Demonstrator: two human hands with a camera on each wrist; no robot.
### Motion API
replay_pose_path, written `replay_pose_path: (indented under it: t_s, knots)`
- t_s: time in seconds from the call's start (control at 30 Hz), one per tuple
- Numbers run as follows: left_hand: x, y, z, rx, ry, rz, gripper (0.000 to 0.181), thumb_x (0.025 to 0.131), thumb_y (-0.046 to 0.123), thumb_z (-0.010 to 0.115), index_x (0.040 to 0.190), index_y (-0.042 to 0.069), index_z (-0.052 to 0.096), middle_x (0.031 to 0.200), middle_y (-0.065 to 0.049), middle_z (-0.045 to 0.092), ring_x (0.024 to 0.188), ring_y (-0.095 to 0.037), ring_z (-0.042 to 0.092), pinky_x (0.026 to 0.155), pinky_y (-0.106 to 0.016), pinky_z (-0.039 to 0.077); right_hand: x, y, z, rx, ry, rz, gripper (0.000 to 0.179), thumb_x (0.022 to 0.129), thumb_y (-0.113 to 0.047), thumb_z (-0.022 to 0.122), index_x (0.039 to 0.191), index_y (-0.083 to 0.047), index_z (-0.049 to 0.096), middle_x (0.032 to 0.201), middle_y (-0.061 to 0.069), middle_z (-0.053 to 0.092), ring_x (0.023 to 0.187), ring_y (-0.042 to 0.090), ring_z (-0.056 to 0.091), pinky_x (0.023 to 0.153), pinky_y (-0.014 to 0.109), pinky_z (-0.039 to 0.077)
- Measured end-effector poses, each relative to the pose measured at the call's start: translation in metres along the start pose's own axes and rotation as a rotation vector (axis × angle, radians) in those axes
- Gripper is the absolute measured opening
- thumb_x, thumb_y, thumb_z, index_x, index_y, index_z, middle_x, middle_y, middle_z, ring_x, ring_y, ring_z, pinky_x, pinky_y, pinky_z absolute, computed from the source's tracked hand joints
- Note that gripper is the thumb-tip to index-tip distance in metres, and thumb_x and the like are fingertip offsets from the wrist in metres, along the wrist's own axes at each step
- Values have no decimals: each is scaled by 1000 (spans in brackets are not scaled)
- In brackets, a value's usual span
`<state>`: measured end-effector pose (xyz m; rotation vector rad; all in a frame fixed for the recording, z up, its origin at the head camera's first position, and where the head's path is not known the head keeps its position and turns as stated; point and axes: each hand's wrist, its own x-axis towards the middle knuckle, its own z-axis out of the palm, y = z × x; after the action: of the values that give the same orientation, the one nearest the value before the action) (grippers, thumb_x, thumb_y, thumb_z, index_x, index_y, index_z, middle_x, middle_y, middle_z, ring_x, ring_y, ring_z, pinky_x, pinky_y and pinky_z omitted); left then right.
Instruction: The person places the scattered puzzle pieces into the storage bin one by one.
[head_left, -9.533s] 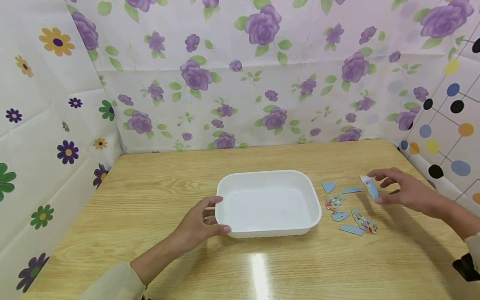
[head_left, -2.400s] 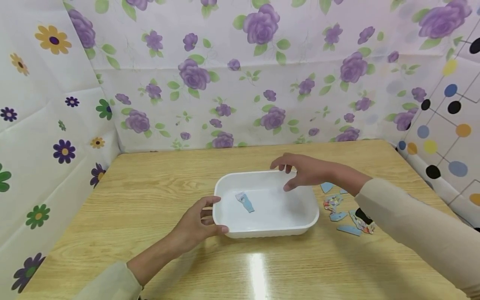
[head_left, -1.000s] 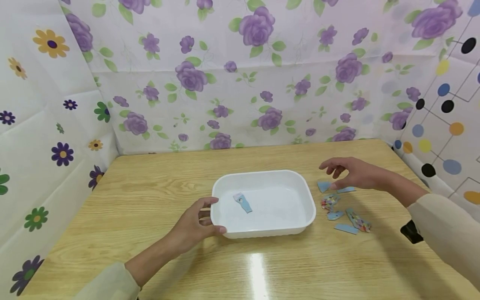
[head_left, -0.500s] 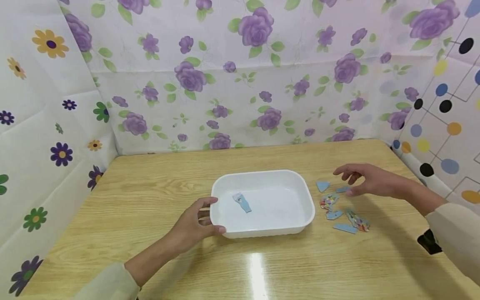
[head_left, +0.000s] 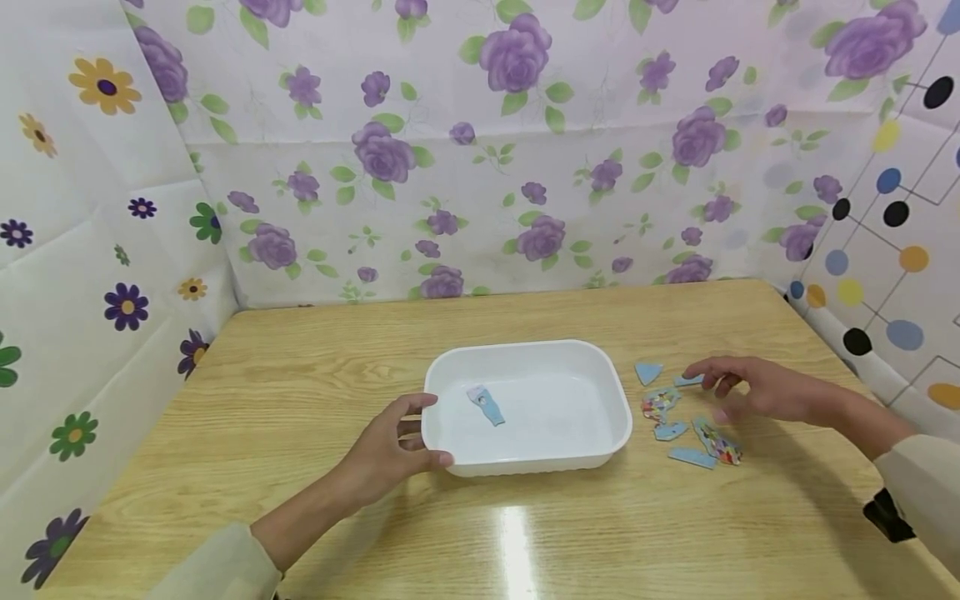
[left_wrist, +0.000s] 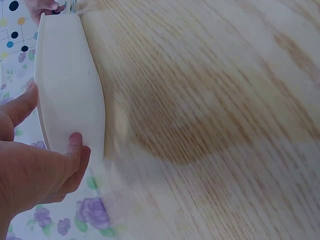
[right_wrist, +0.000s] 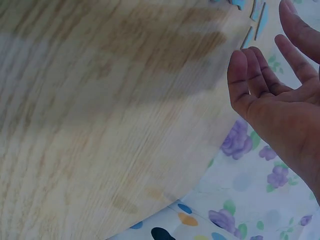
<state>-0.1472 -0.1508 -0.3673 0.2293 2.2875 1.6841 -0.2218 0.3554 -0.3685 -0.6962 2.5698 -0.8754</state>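
Note:
In the head view a white plastic tray (head_left: pixel 540 417) stands mid-table. My left hand (head_left: pixel 386 450) grips its left end, thumb at the front corner and fingers against the side; the left wrist view shows this hand (left_wrist: pixel 40 165) on the tray's wall. One blue printed puzzle piece (head_left: pixel 487 406) lies inside the tray, towards the left. To the right of it my right hand (head_left: pixel 772 392) hovers over several loose pieces, fingers loosely bent with nothing between them. Under its fingertips is a narrow blue strip (head_left: pixel 687 380), partly covered. Nearby lie a blue triangle (head_left: pixel 648 372) and a multicoloured piece (head_left: pixel 717 442).
Another multicoloured piece (head_left: pixel 660 403), a small blue piece (head_left: pixel 670 431) and a blue strip (head_left: pixel 692 457) lie between the tray and my right hand. A flower-print sheet (head_left: pixel 480 208) hangs behind the wooden table (head_left: pixel 322 375), with patterned sheets at both sides.
The blue puzzle piece that my right hand held earlier now lies in the tray. My right hand has gone back right and lowered over the loose pieces. My left hand stays on the tray.

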Motion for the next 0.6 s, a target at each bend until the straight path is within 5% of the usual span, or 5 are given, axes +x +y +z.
replay_pose_path:
  t_s: [0.6]
  knots:
    - [0, 1, 0, -12, 3, -3, 81, 76, 15, 82, 142, 3, 36, 136, -24, 41, 116, -38, 56, 87, -35, 56, -12, 7, 10, 62, -44, 24, 68, 80, -25, 78, 139, -12, 47, 121, 13, 48, 105, 26, 49, 81, 38, 47]
